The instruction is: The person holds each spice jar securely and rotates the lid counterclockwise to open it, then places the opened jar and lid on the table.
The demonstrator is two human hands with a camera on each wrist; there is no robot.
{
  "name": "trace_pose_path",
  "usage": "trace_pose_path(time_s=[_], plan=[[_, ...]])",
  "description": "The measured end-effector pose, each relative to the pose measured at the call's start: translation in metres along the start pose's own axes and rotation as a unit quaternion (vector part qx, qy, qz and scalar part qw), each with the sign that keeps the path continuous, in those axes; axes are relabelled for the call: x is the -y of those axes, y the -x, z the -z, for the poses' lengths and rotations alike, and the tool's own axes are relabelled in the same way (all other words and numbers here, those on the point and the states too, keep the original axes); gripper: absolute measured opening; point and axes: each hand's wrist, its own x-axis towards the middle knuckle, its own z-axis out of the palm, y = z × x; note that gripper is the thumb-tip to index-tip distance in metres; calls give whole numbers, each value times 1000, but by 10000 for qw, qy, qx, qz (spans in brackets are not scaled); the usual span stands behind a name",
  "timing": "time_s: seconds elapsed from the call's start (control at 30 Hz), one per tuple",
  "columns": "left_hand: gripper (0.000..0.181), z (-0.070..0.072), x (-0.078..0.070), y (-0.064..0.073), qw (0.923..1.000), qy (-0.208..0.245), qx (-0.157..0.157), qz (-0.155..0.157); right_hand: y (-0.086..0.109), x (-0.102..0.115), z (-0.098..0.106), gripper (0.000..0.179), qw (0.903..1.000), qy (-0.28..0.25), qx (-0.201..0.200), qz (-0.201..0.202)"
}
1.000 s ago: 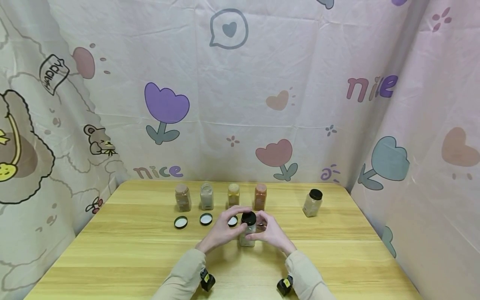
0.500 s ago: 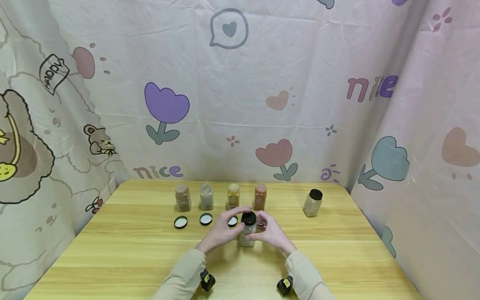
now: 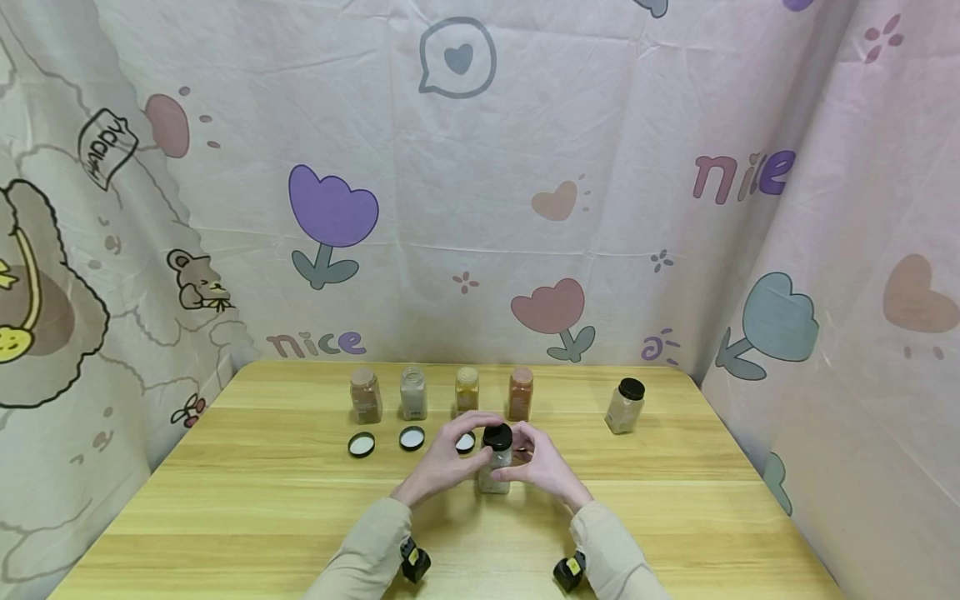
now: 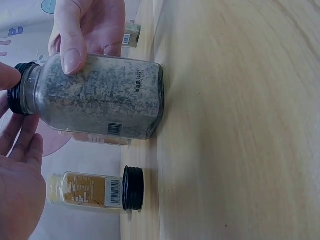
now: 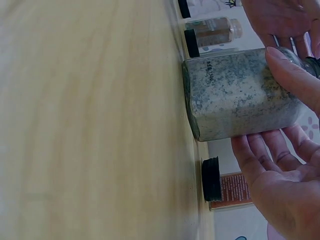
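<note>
A clear jar [image 3: 495,481] of speckled grey-white granules stands upright on the table with its black lid [image 3: 497,434] on. My left hand [image 3: 447,460] grips the lid, thumb on the near side and fingers round the far side. My right hand [image 3: 546,463] holds the jar's body from the right, just below the neck. In the left wrist view the right thumb presses on the glass jar [image 4: 100,95]. The right wrist view shows that thumb across the jar [image 5: 240,95], with the fingers round its other side.
Behind the hands stand open jars of brown [image 3: 366,398], whitish [image 3: 413,396], yellow [image 3: 467,390] and red [image 3: 521,396] contents. Upturned lids [image 3: 362,445] lie in front of them; another lid [image 5: 211,179] is by the red jar. A black-lidded jar [image 3: 625,408] stands back right.
</note>
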Motion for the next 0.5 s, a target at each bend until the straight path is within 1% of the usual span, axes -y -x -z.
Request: trace_pose_path(time_s=[0.27, 0.33, 0.5], plan=[[42, 0, 2, 1, 9998, -84, -38, -186, 0, 0, 0, 51, 10000, 17, 37, 2], [42, 0, 2, 1, 9999, -57, -16, -119, 1, 0, 0, 52, 10000, 15, 41, -7], [41, 0, 0, 1, 9998, 55, 70, 158, 1, 1, 0, 52, 10000, -19, 35, 6]])
